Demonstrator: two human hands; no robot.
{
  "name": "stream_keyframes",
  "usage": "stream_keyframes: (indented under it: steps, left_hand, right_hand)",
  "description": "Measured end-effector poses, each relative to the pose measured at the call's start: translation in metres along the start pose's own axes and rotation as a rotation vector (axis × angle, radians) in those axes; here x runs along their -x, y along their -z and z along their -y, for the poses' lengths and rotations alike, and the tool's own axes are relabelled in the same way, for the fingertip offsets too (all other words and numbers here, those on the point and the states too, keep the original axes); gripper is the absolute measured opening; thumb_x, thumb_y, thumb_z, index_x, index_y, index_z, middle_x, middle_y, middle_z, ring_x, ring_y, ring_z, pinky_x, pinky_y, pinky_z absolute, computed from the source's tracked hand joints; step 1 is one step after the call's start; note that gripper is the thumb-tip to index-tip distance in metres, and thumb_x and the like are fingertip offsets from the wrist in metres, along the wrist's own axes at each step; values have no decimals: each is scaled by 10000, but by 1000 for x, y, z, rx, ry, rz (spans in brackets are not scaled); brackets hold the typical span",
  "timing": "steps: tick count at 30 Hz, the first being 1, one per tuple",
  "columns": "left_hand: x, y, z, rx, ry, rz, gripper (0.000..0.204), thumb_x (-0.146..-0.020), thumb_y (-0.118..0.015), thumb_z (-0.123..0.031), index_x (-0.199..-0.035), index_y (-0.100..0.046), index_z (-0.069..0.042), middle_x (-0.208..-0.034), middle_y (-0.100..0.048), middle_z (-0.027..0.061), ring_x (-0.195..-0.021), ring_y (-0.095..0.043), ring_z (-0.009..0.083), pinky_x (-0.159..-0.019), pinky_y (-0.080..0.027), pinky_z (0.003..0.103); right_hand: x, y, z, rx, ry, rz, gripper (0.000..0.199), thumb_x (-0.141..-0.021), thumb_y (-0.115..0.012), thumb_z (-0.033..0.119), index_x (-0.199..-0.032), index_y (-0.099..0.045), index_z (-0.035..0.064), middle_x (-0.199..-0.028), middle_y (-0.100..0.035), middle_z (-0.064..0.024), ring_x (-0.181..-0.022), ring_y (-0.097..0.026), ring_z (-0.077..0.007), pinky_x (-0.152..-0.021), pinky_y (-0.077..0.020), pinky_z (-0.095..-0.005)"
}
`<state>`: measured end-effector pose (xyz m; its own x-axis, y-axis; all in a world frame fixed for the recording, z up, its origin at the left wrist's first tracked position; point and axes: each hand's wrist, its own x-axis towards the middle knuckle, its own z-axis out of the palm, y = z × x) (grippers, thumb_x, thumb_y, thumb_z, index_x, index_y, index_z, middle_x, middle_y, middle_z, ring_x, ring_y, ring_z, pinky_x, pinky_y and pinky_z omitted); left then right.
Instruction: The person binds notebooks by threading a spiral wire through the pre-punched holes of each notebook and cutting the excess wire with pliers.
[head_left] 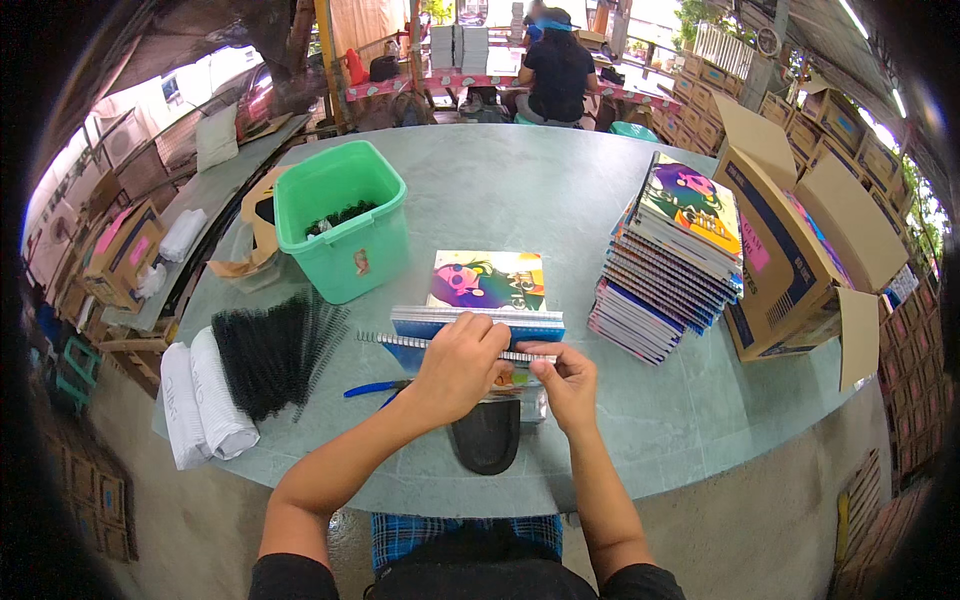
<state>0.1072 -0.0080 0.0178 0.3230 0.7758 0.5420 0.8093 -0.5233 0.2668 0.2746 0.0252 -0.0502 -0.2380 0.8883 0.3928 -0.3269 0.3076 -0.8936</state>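
Observation:
Near the table's middle, a notebook [402,355] stands with its spine up, and a spiral binding coil [378,338] runs along that edge, jutting past its left end. My left hand [462,362] curls over the spine with its fingers closed on the notebook. At the spine's right end, my right hand [566,385] pinches with thumb and forefinger; its other fingers are folded. Just behind lies a stack of notebooks [485,280] with a colourful illustrated cover. Blue-handled pliers [374,388] lie left of my left wrist. A black pad [487,440] sits below my hands.
A green bucket [345,250] and a heap of black plastic coils [265,355] are at left, beside white wrapped rolls [205,395]. A tall notebook stack [670,260] and an open cardboard box [785,255] stand at right. A person [558,70] sits at a far table.

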Motion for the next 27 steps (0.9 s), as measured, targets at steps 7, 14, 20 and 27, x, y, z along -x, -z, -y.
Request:
stream_keyframes:
  steps: [7,14,20,27]
  left_hand:
    - [-6,-1,-4,13,6,71,229,-741,-682,-203,-876,-595,-41,-849,-562,122,-843,-561,296,-700,-450,392]
    - [-14,-30,-16,117,-143,73,197,-754,-631,-127,-933,-605,-51,-855,-578,118,-825,-557,302,-734,-452,372]
    - [-21,-26,-17,210,-84,96,222,-663,-682,-102,-833,-553,-39,-831,-554,110,-817,-533,302,-732,-447,383]
    - [35,17,-3,85,-112,95,184,-723,-677,-142,-871,-592,-72,-913,-572,107,-919,-541,289,-786,-441,389]
  right_hand:
    - [5,-1,-3,87,42,-73,157,-824,-587,-48,-977,-610,-25,-942,-650,-83,-836,-590,-111,-745,-470,-234]
    - [13,15,-28,168,-96,-131,140,-803,-635,23,-937,-654,-12,-826,-659,-33,-782,-578,-80,-672,-448,-231]
    - [22,13,-26,447,2,-190,157,-795,-614,12,-945,-656,-6,-809,-673,-87,-739,-605,-101,-654,-472,-249]
    - [-6,17,22,333,20,68,260,-760,-680,45,-1017,-645,27,-924,-671,-119,-869,-638,-150,-759,-486,-282]
